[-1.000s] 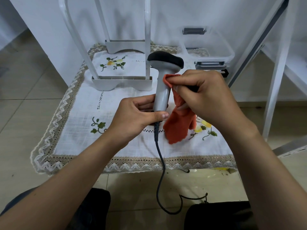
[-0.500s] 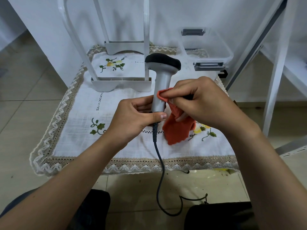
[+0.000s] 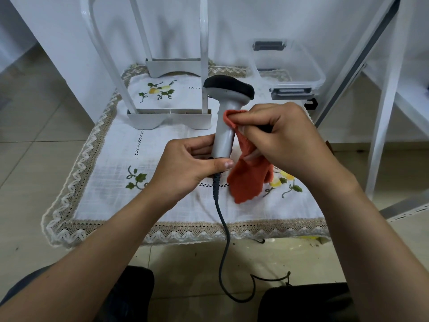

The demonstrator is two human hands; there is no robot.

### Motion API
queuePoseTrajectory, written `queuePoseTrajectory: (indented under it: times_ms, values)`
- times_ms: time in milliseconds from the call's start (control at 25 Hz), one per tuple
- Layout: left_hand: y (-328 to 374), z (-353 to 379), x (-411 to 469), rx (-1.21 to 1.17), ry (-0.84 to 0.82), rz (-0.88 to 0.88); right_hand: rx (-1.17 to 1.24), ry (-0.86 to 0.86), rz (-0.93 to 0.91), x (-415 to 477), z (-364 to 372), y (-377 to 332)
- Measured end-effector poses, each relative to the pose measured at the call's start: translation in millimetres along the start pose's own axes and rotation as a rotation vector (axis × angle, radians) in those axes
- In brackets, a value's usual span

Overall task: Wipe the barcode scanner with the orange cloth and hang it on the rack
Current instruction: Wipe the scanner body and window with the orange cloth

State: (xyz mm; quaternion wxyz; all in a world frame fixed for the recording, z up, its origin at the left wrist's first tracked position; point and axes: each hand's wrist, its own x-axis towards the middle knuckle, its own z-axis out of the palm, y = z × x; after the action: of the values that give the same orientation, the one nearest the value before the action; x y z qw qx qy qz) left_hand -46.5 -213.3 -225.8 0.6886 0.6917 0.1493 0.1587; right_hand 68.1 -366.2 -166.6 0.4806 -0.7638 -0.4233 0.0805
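Right hand [image 3: 282, 138] has slid the orange cloth [image 3: 249, 175] back up the scanner [image 3: 226, 122] handle, grip pinched on cloth; left hand [image 3: 189, 165] grips handle base above desk [image 3: 111, 173]; still wiping, rack [image 3: 169, 115] untouched.

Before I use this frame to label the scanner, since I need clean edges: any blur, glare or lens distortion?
Head view: the barcode scanner, orange cloth and both hands, left and right, look sharp, with no motion blur; lighting is soft and even, with only faint shadows on the tablecloth and no glare; wide-angle distortion bends the rack posts toward the edges.
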Motion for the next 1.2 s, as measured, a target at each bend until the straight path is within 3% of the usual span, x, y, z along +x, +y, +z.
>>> queuePoseTrajectory:
  times_ms: [240,400,560,760,920,1080,1200]
  values:
    - [0.2,-0.4,-0.9,-0.006,0.0,0.002,-0.087,-0.075,-0.021,0.0,-0.1,1.5]
    - [2.0,-0.7,-1.3,-0.009,-0.005,-0.013,0.036,0.027,0.011,-1.3,-2.2,-1.4]
    - [3.7,-2.6,-1.1,-0.023,0.001,-0.009,-0.011,-0.115,-0.014,-3.9,-5.5,-1.7]
    - [4.0,-3.4,-1.2,-0.012,-0.006,0.011,-0.053,-0.116,-0.04,-3.4,0.1,-1.2]
    - [2.6,-3.3,-0.8,0.026,-0.006,0.03,-0.114,-0.213,-0.039,-4.2,-0.2,-2.2]
    - [1.6,-1.8,0.1,0.012,0.006,0.013,-0.14,-0.063,-0.096,-2.1,2.4,-1.6]
    - [2.8,-2.2,-0.1,0.028,-0.002,0.014,-0.13,-0.208,-0.049,-3.4,-0.7,-3.7]
